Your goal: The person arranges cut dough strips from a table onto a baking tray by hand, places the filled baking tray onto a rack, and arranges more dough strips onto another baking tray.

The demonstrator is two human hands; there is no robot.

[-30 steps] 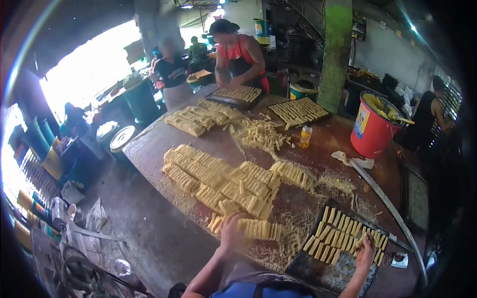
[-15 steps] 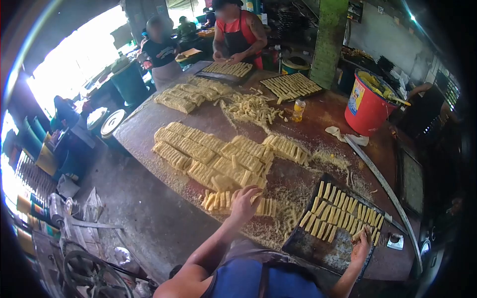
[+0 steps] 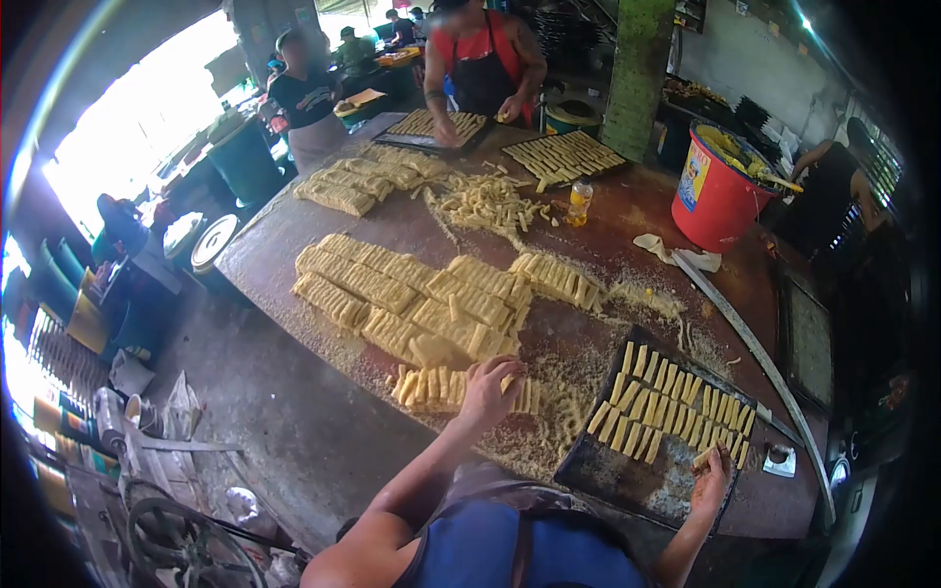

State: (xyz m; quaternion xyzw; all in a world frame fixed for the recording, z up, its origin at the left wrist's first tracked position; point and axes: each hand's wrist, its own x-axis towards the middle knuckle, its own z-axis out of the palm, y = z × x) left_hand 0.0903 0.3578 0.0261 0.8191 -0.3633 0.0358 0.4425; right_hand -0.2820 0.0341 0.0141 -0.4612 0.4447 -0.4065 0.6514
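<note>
My left hand point(image 3: 488, 392) is over the near row of cut dough sticks point(image 3: 431, 385), its fingers curled; what they grip, if anything, is hidden. My right hand point(image 3: 710, 480) pinches a dough stick point(image 3: 704, 457) above the lower right part of a dark baking tray point(image 3: 598, 461). Rows of pale dough sticks point(image 3: 655, 397) lie across the far part of this tray, while its near part shows bare, stained metal. Beyond my left hand lie stacked blocks of cut dough point(image 3: 392, 294) on the floury table point(image 3: 578, 338).
A person in a red top point(image 3: 485, 59) works at a far tray point(image 3: 431, 127). Another filled tray point(image 3: 564, 157), a small bottle point(image 3: 579, 204), a red bucket point(image 3: 720, 191) and a long curved metal strip point(image 3: 755, 348) are on the table. More people stand behind and at the right.
The view has shifted, so the table sits higher in the frame. My left hand has moved right along the near row. The far person's hands have moved apart.
</note>
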